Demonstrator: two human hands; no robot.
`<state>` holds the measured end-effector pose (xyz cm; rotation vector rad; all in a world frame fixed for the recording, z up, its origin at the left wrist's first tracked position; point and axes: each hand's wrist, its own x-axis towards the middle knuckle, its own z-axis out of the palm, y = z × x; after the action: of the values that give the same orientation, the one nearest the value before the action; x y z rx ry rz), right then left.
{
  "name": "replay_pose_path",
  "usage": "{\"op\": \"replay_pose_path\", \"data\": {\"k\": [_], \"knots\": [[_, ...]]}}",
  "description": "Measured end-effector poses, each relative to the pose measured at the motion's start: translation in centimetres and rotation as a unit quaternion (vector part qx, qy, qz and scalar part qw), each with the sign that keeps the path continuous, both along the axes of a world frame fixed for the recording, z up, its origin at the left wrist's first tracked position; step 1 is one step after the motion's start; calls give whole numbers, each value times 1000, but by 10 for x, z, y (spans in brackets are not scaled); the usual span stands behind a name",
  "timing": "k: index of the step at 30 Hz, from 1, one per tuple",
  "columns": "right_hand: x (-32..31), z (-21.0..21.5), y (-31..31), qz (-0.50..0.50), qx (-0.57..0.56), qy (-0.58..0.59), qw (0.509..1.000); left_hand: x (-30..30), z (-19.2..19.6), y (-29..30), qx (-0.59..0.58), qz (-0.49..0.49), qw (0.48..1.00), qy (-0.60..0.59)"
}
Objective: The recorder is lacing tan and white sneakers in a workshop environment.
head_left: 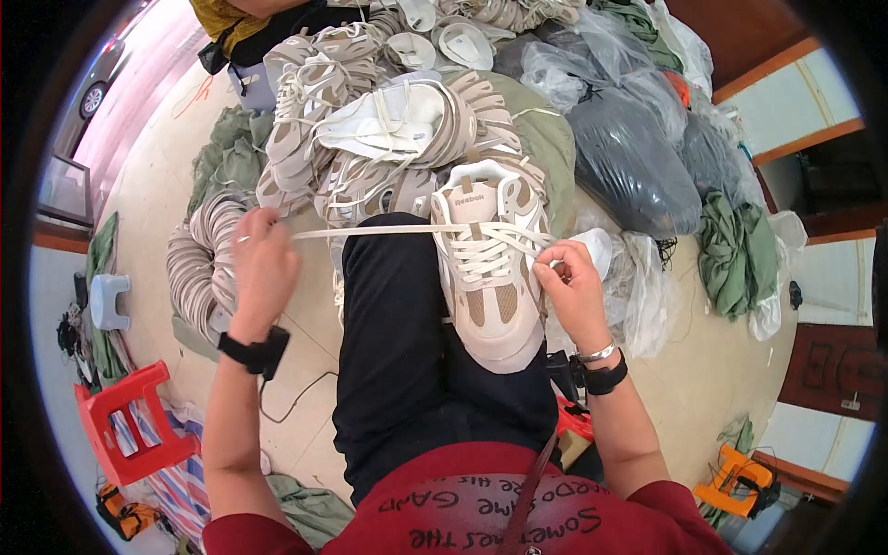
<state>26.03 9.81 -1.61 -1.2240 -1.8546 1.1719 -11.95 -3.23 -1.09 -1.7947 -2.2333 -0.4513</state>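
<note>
A beige and white sneaker rests on my thighs, toe toward me, its lace crisscrossed over the tongue. A cream shoelace runs taut from the upper eyelets out to the left. My left hand, slightly blurred, is closed on that stretched end, well apart from the shoe. At the right side of the sneaker, my right hand pinches the lace close to the eyelets. Just beyond my knees lies a heap of similar sneakers, the top one on its side with loose laces.
A bundle of stacked shoe pieces lies left of my knee. Dark plastic bags and green cloth fill the right side. A red stool stands lower left, a light blue stool behind it. Another person sits at the top left.
</note>
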Motion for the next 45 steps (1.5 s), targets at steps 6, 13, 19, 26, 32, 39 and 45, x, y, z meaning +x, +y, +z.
{"op": "replay_pose_path", "data": {"k": [6,13,19,26,32,39,45], "knots": [[0,6,-1,-31,-66,-10,997,-108,-35,-93,-118,204,969,74],[6,0,6,23,22,-41,999,-205,-66,-216,-197,360,904,121],[7,27,29,-35,109,-135,984,-211,-79,-221,-165,358,912,112],[58,31,54,20,303,-253,919,-193,-84,-222,-155,420,894,30],[101,24,48,-61,293,-237,924,-187,-104,-232,-74,464,882,18],[121,10,54,-160,296,-231,913,-182,-109,-233,-57,515,855,0],[149,-7,56,-196,199,-202,939,-161,-103,-223,-64,504,860,-44]]}}
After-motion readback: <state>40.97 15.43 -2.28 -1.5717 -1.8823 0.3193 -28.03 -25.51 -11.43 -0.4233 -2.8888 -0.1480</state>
